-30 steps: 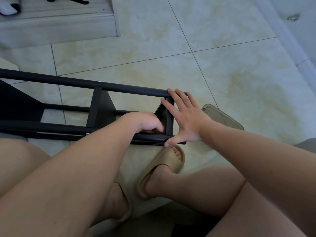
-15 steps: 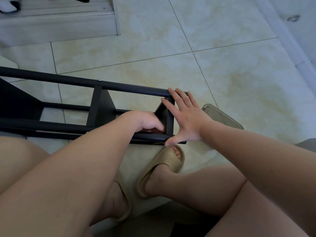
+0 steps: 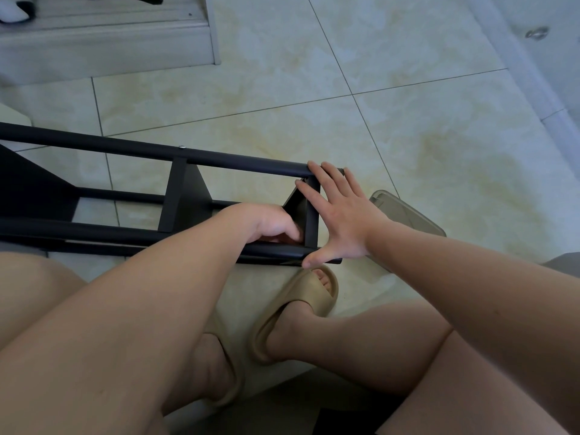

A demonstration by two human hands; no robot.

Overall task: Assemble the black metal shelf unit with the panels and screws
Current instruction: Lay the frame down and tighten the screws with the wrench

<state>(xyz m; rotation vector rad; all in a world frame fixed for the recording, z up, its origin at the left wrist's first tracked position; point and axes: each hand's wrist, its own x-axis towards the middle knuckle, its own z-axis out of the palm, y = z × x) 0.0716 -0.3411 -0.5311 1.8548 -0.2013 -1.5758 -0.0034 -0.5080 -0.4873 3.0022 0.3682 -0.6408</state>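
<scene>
The black metal shelf unit [image 3: 125, 152] lies on its side on the tiled floor, its long round posts running from left to right. A black shelf panel [image 3: 183, 196] stands between the posts; a screw head shows on the far post above it. My right hand [image 3: 340, 218] is spread flat against the end panel [image 3: 311, 215] at the unit's right end, fingers on the far post, thumb on the near post. My left hand [image 3: 266, 222] reaches inside the frame beside that panel, fingers curled at the lower corner; whatever they pinch is hidden.
A translucent plastic container [image 3: 408, 215] lies on the floor just right of my right hand. My feet in beige slippers [image 3: 298, 309] rest below the frame. A grey raised step [image 3: 110, 42] is at the back left, a pale wall base [image 3: 533, 89] on the right.
</scene>
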